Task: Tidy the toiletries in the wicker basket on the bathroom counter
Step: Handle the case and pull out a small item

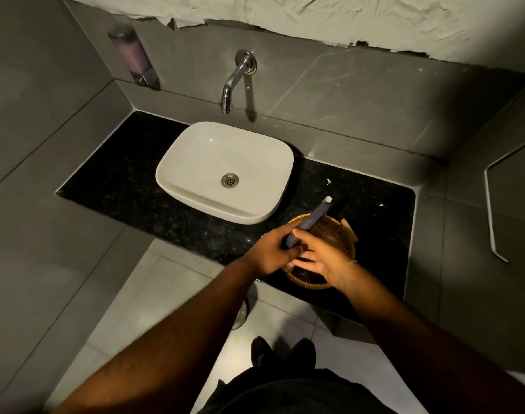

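Note:
A round wicker basket (pixel 343 231) stands on the black counter (pixel 129 180), right of the basin. My left hand (pixel 270 252) grips the lower end of a dark tube with a white cap (pixel 313 218), which slants up and to the right above the basket. My right hand (pixel 322 258) hovers over the basket with its fingers spread, thumb and forefinger touching the tube's lower end. A tan item (pixel 349 228) pokes over the basket's far right rim. Both hands hide most of the basket's inside.
A white vessel basin (pixel 195 162) sits on the counter's middle under a chrome wall spout (pixel 232 85). A soap dispenser (pixel 134 58) hangs on the left wall. Small white scraps (pixel 328 182) lie on the counter behind the basket. A metal bar (pixel 491 210) runs down the right wall.

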Demonstrator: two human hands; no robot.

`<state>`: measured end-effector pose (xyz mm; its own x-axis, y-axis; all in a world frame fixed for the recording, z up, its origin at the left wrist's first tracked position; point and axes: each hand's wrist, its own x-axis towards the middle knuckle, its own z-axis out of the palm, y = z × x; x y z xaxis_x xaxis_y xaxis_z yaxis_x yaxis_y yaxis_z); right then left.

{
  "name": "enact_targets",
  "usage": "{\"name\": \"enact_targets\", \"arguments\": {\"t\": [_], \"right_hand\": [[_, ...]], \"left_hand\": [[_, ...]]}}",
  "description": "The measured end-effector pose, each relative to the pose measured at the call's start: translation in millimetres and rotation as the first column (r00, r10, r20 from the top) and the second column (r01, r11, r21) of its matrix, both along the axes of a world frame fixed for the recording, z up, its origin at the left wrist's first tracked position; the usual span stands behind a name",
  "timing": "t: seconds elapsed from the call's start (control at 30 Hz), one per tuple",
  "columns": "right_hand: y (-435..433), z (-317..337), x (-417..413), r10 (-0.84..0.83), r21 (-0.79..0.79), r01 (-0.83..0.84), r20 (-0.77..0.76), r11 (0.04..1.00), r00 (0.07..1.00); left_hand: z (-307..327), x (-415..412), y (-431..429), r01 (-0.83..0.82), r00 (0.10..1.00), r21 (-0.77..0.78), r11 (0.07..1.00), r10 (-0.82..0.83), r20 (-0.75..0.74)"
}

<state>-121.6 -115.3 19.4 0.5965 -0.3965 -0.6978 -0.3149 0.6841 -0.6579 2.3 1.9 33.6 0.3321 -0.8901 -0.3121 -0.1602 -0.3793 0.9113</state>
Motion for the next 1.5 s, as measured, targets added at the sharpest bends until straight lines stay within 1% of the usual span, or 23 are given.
{"name": "enact_targets", "arguments": {"t": [0.07,0.1,0.13,0.2,0.27,0.33,0.4,0.53,0.67,0.83,0.9,0.97,1.07,1.2,1.4,1.5], "right_hand": [[-6.1,-3.7,-2.5,0.02,0.03,-0.019,-0.048,0.999,0.999],[-11.9,-7.4,-4.6,-0.022,0.063,0.025,-0.052,0.998,0.998],[-18.1,-10.6,-7.7,-0.1,0.118,0.104,-0.042,0.988,0.994],[-31.8,-14.9,-14.5,-0.269,0.232,0.268,-0.026,0.935,0.963],[-40.0,-20.2,-19.9,-0.348,0.289,0.346,-0.047,0.893,0.936],[-41.9,-22.9,-21.2,-0.37,0.285,0.372,-0.063,0.884,0.927],[-40.0,-23.8,-19.3,-0.385,0.252,0.396,-0.094,0.883,0.918],[-28.3,-26.5,-18.1,-0.316,0.297,0.353,-0.164,0.887,0.934],[-18.7,-31.6,-18.2,-0.274,0.288,0.324,-0.203,0.901,0.94],[-9.6,-33.1,-14.7,-0.291,0.31,0.352,-0.225,0.884,0.93],[-5.9,-33.1,-15.0,-0.272,0.32,0.335,-0.225,0.886,0.935],[-3.5,-33.3,-16.4,-0.245,0.331,0.317,-0.24,0.889,0.939],[-2.5,-31.1,-21.1,-0.188,0.32,0.272,-0.272,0.908,0.944],[-3.8,-26.1,-25.9,-0.13,0.3,0.209,-0.261,0.931,0.956],[-8.6,-25.7,-29.4,-0.059,0.297,0.131,-0.24,0.946,0.969],[-12.4,-30.6,-32.8,0.034,0.293,0.026,-0.199,0.956,0.979]], "left_hand": [[1.6,3.3,1.9,0.021,0.999,0.023,1.0,-0.022,0.039],[4.1,6.2,3.2,0.047,0.996,0.052,0.998,-0.051,0.069],[7.2,9.3,5.3,0.078,0.991,0.089,0.993,-0.087,0.104],[18.5,14.4,8.9,0.13,0.973,0.167,0.977,-0.158,0.168],[29.6,17.4,12.0,0.181,0.955,0.216,0.96,-0.224,0.197],[42.8,17.7,13.1,0.228,0.93,0.248,0.941,-0.286,0.229],[56.3,17.3,10.9,0.274,0.886,0.308,0.911,-0.364,0.289],[85.9,13.6,1.1,0.292,0.81,0.465,0.836,-0.475,0.345],[107.2,7.4,-9.0,0.264,0.751,0.596,0.758,-0.549,0.366],[118.8,4.2,-16.1,0.206,0.68,0.65,0.731,-0.585,0.442],[119.3,4.7,-17.2,0.179,0.647,0.661,0.729,-0.593,0.48],[118.6,6.0,-17.1,0.176,0.626,0.675,0.717,-0.611,0.485],[116.4,11.2,-14.6,0.194,0.639,0.684,0.704,-0.619,0.456],[112.3,16.9,-12.8,0.209,0.629,0.677,0.705,-0.627,0.459],[108.4,21.1,-14.8,0.161,0.633,0.722,0.673,-0.632,0.448],[103.0,23.4,-14.0,0.146,0.654,0.733,0.665,-0.621,0.432]]}}
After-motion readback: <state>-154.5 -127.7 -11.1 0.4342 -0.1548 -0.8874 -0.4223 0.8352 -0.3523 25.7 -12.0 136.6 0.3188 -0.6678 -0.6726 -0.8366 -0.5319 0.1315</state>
